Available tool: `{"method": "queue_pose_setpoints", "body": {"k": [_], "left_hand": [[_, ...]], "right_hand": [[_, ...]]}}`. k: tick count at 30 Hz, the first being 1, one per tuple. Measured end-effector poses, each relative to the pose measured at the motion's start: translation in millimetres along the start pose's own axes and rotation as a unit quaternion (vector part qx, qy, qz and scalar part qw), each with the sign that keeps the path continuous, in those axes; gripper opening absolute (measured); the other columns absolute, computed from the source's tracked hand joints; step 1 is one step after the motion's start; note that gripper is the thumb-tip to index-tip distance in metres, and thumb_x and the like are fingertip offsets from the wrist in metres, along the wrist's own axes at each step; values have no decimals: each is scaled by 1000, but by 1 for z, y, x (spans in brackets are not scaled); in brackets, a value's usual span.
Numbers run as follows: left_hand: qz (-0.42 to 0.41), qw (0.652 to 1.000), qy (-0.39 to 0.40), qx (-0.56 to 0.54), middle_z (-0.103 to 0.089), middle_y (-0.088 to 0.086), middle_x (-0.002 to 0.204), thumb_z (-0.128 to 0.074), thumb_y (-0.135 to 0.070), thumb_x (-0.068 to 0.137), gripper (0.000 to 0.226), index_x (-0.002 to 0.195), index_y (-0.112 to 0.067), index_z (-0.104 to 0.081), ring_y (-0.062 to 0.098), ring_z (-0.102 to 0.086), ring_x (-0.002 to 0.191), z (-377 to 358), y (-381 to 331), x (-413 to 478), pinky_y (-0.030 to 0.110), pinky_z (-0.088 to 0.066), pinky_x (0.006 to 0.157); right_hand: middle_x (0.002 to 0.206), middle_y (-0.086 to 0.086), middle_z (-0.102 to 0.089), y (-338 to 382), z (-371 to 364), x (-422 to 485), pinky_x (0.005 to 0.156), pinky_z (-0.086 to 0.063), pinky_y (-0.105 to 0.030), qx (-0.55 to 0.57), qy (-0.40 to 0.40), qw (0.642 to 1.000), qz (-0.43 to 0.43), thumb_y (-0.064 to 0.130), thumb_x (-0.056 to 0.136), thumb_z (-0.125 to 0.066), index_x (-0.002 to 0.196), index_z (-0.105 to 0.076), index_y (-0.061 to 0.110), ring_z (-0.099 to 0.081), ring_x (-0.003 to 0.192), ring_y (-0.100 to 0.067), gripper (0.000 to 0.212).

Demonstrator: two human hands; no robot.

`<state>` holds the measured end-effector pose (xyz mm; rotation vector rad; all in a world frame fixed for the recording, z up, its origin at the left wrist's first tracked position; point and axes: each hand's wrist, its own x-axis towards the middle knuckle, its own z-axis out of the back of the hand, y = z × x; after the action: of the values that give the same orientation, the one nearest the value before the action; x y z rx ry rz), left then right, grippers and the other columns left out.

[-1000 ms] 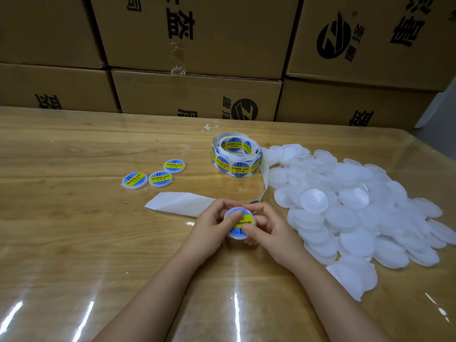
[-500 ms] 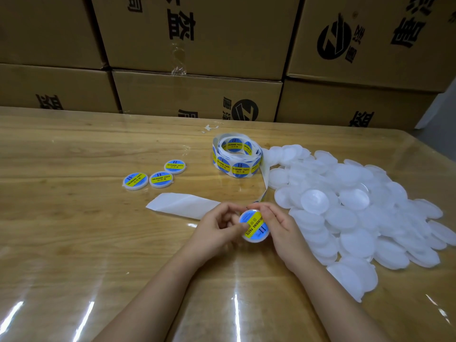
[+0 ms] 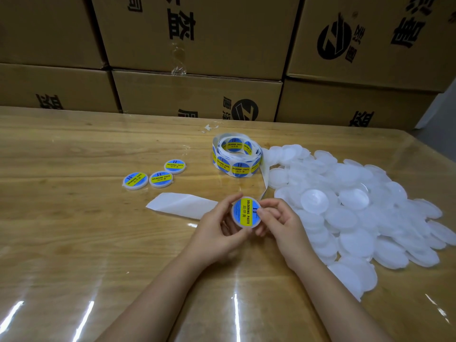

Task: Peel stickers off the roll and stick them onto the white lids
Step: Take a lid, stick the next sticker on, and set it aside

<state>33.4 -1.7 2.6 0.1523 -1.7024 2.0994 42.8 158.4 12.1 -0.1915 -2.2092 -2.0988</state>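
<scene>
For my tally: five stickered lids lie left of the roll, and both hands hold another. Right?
No: the head view shows three stickered lids left of the roll, not five. The left hand and right hand do hold another lid.

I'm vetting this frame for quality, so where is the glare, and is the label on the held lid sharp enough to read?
Head view: white glare streaks lie on the glossy table near the bottom edge; the held lid is sharp, its label reads SOLDERING PASTE; the lid pile looks washed out, edges blending; the boxes are dim.
</scene>
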Motion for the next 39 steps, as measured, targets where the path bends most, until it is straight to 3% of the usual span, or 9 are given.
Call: {"method": "queue_pose_setpoints", "body": {"k": [3,7,10,15,19,22,24,30,39], "left_hand": [[-88,980,-10,180,-49,-20,105,-74,-31,73,61,129,-27,-51,-2,-56,78,11,0,2,11,-44,65],[-145,961,-32,232,-48,-8,116,-70,-38,75,60,128,-15,-56,2,-58,87,14,-4,1,10,-45,66],[-169,954,-37,243,-50,-3,119,-69,-38,76,46,118,-18,-64,11,-56,87,12,-4,2,22,-49,70],[-130,974,-79,168,-53,2,113,-79,-21,73,33,105,-17,-69,3,-55,97,20,4,8,17,-45,79],[-51,960,-246,122,-53,0,109,-78,-14,75,30,101,-23,-66,-2,-53,84,41,9,15,6,-38,76],[59,926,-339,157,-46,-9,107,-75,-29,78,25,100,-34,-62,7,-55,87,71,16,17,17,-38,75],[110,894,-361,242,-49,-4,110,-74,-33,79,29,104,-25,-63,20,-56,94,88,23,16,31,-42,81],[265,822,-333,378,-59,13,116,-64,-44,82,40,108,-13,-59,35,-47,110,102,35,12,44,-34,90],[219,810,-273,472,-55,16,118,-57,-30,90,26,106,-10,-65,38,-46,104,94,35,14,43,-32,82]], "right_hand": [[52,-1,-61,-2,3,1,51,-46,-19,25,-25,999,-10,4,92,-55,88,-58,9,-54,46,-9,6],[54,-2,-63,-3,3,1,50,-47,-19,28,-22,999,-10,5,92,-55,89,-59,7,-55,46,-9,5],[58,-2,-65,-2,3,1,50,-48,-20,27,-22,999,-8,6,94,-52,94,-60,4,-56,47,-9,8],[63,-5,-69,0,-1,0,54,-48,-24,5,11,1000,-7,10,99,-41,104,-60,10,-58,51,-13,20],[65,-6,-70,-1,-5,-2,53,-48,-21,-21,34,999,-4,13,100,-38,108,-58,13,-59,52,-13,21],[65,-6,-70,-2,-4,-1,53,-49,-21,-25,39,999,-4,16,100,-37,110,-57,14,-60,53,-13,22],[65,-6,-70,-3,-4,0,53,-49,-21,-25,43,999,-5,19,99,-39,109,-57,14,-60,53,-13,22],[67,-7,-70,-5,-4,0,54,-50,-22,-28,48,998,-6,22,99,-38,109,-58,15,-61,55,-14,23],[68,-8,-70,-6,-3,0,56,-51,-23,-32,53,998,-6,33,93,-40,109,-57,17,-62,57,-15,29]]}}
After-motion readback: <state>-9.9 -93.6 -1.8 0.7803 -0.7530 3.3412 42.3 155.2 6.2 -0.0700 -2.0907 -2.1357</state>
